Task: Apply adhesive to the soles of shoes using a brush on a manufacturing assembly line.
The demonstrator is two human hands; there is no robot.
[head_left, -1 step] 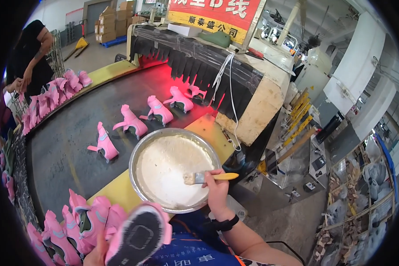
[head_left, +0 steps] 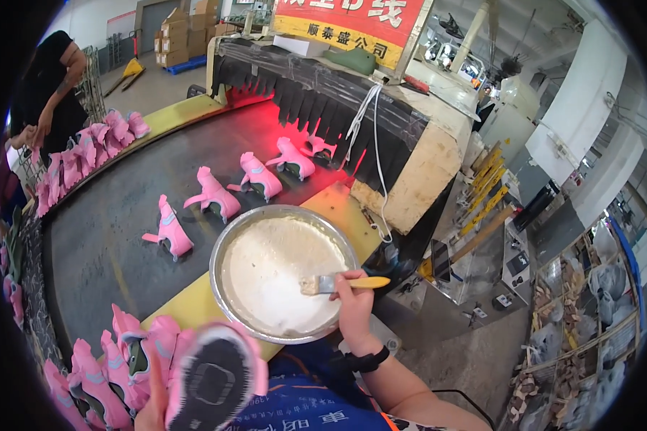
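Note:
In my left hand (head_left: pixel 152 402) is a pink shoe upper (head_left: pixel 257 359) on its last, tipped so its dark, pale-edged underside faces up; part of the hand is hidden behind it. My right hand (head_left: pixel 355 316) pinches a flat paintbrush (head_left: pixel 370 282) with a yellow handle. Its bristles, coated in pale matter, point left over a round metal basin (head_left: pixel 216 287). Creamy white liquid (head_left: pixel 280 276) fills the lower part of the basin. Right beside my left hand, several more pink shoe uppers (head_left: pixel 90 377) stand in a row at the lower left.
A dark conveyor belt (head_left: pixel 115 237) carries spaced pink uppers toward a machine with a black strip curtain (head_left: pixel 302 93) and red glow. Yellow ledges (head_left: pixel 194 305) border it. Across the belt stands a person in black (head_left: pixel 47 93) beside another row of uppers. Racks (head_left: pixel 582 337) stand right.
The shoe upper in my left hand has shifted slightly left. My right hand and the paintbrush have moved a little to the right, still over the basin.

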